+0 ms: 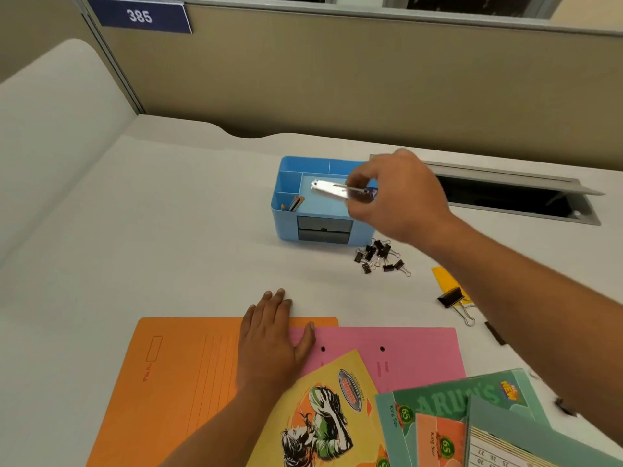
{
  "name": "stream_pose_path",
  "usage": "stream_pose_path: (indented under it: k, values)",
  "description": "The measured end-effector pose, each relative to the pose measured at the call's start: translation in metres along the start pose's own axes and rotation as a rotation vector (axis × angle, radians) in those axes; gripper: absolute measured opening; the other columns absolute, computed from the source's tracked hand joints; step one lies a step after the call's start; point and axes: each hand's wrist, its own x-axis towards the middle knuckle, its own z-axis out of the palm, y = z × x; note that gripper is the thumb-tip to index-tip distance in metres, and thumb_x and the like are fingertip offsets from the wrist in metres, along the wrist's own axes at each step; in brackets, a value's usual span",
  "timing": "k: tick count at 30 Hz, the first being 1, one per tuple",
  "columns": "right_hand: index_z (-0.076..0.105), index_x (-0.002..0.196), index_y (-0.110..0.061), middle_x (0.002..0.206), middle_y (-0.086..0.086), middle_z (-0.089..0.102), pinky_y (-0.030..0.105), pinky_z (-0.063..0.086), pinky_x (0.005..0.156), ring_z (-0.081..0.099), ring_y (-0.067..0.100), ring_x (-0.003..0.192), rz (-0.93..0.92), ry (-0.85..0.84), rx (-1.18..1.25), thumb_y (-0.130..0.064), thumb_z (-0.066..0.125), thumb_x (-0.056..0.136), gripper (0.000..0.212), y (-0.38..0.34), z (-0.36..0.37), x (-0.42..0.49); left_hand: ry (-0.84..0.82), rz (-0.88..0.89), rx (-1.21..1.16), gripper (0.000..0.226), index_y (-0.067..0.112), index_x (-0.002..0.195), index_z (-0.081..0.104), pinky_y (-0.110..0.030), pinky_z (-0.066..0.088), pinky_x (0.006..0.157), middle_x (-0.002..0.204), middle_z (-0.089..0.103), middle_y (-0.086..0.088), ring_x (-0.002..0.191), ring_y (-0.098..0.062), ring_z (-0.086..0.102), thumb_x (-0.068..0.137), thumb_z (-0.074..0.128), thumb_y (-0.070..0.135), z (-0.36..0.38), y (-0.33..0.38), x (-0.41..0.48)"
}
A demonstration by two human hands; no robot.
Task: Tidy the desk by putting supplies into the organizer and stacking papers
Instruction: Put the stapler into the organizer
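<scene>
Silver stapler (330,189): pinched at its right end by the right hand (401,197), whose fingers curl round it. The free end points toward the left of the frame.
Long axis: runs nearly straight across the frame, left to right.
Stapler and organizer: the stapler hangs over the shallow open tray in the middle of the blue organizer (286,224), at the centre of the frame. I cannot tell whether it touches the tray floor.
Coming move: probably lowering and letting go. The tray's long side seems to run the same way as the stapler, so little turning looks needed.
Nearer hand: the right one, right at the organizer.
Left hand (269,338): flat with straight fingers, pressing on the orange folder (175,382) and the pink folder (404,352), lower centre, well apart from the organizer.
Left to tidy: small binder clips (379,256) on the surface (168,230), just beside the organizer's lower right corner.
</scene>
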Motion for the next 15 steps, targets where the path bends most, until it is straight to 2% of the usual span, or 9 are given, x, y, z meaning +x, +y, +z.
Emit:
stream_pose_path:
  k: [4,9,12,15]
  values:
    - [0.071,0.097,-0.03,0.094,-0.008,0.068,0.031,0.038,0.07,0.044,0.014,0.095,-0.013,-0.051,-0.104,-0.034,0.069,0.078,0.02,0.004,0.002,0.033,-0.007,-0.004,-0.002,0.066,0.016,0.129,0.059,-0.036,0.017,0.116,0.144,0.051,-0.001,0.138,-0.021,0.04,0.091,0.033,0.063,-0.001,0.001,-0.001]
    - [0.072,0.097,-0.029,0.095,-0.005,0.07,0.033,0.047,0.074,0.055,0.021,0.098,-0.053,-0.155,-0.231,-0.036,0.069,0.077,0.021,-0.004,0.02,0.058,-0.017,-0.007,-0.011,0.066,0.016,0.129,0.059,-0.037,0.019,0.115,0.145,0.051,-0.002,0.138,-0.021,0.04,0.091,0.033,0.063,0.0,0.0,-0.001]
    - [0.07,0.093,-0.028,0.092,-0.002,0.07,0.035,0.051,0.073,0.06,0.021,0.09,-0.058,-0.24,-0.281,-0.034,0.068,0.076,0.018,-0.006,0.033,0.066,-0.018,-0.004,-0.011,0.065,0.015,0.128,0.059,-0.037,0.019,0.115,0.144,0.051,-0.002,0.138,-0.021,0.041,0.091,0.035,0.062,0.0,0.0,-0.001]
    - [0.07,0.092,-0.028,0.089,-0.002,0.068,0.035,0.048,0.072,0.06,0.022,0.087,-0.067,-0.273,-0.328,-0.033,0.068,0.075,0.018,-0.006,0.042,0.069,-0.019,-0.001,-0.002,0.064,0.015,0.128,0.06,-0.037,0.019,0.115,0.144,0.052,-0.002,0.137,-0.021,0.042,0.091,0.036,0.062,0.0,-0.001,-0.001]
